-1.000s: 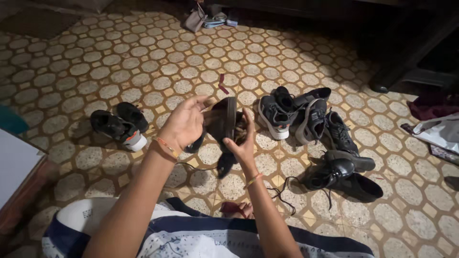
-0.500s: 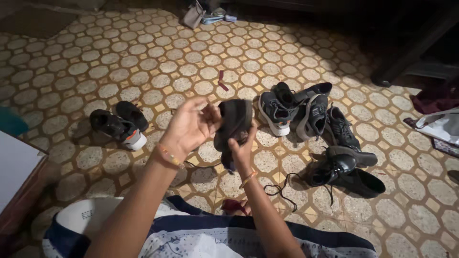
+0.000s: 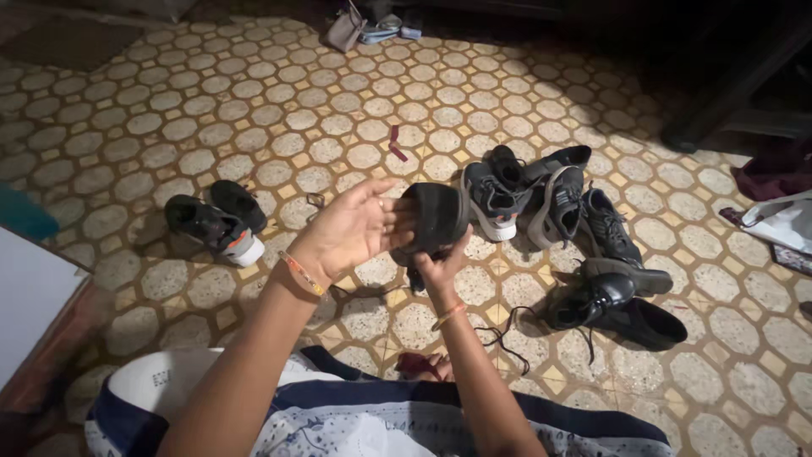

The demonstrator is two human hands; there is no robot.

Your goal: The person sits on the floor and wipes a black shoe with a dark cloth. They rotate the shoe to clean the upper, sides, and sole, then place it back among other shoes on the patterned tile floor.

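Right hand (image 3: pixel 437 269) grips dark shoe (image 3: pixel 433 218) from below | left hand (image 3: pixel 353 230) open, palm against it | risk: dangling lace (image 3: pixel 501 338) snags, shoe slips.

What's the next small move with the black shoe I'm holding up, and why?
Probably turn the black shoe so its opening faces you. Right now its dark sole faces the camera, the right hand grips it from below, and the left hand rests open against its side, so the inside and the loose lace hanging beneath are hard to see.
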